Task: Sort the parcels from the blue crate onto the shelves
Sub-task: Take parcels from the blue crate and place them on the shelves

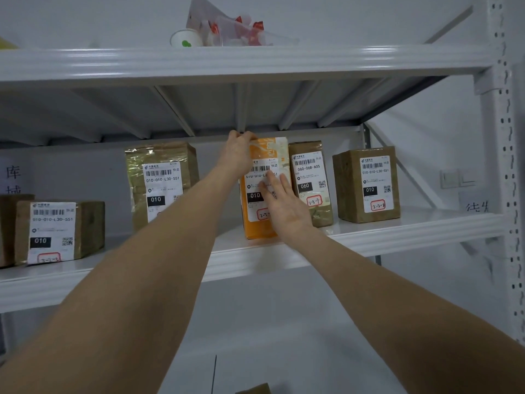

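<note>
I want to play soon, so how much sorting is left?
Done: several brown parcels stand on the shelf. In hand: the left hand grips the orange parcel, the right hand presses its label. Left: unknown, the crate is out of view.

Bare shelf [216, 240] lies open between the taped parcel [162, 180] and orange parcel [264, 189].

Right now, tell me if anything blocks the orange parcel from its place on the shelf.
Nothing visible does. The orange parcel already stands on the shelf, left hand gripping its top, right hand flat on its label.
</note>
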Demonstrator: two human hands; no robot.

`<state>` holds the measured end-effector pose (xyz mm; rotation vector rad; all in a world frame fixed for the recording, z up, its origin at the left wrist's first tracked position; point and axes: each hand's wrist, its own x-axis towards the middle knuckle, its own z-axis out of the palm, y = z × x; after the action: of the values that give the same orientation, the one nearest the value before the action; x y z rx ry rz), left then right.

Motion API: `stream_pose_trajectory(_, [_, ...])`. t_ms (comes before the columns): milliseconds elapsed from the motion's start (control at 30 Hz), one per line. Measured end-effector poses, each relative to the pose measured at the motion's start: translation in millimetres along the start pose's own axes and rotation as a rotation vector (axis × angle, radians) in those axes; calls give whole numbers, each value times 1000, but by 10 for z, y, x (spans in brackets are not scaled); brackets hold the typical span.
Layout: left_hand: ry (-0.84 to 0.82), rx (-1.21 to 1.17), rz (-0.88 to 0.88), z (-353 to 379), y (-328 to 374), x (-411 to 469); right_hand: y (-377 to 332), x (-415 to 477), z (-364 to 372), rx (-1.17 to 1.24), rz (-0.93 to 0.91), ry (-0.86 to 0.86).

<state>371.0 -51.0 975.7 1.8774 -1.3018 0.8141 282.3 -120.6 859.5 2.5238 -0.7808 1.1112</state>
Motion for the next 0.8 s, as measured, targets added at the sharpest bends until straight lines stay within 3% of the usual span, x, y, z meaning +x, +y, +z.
stream_pose_trajectory(800, [-53,-6,22,217,-158,105,19,138,143,-27,11,-9])
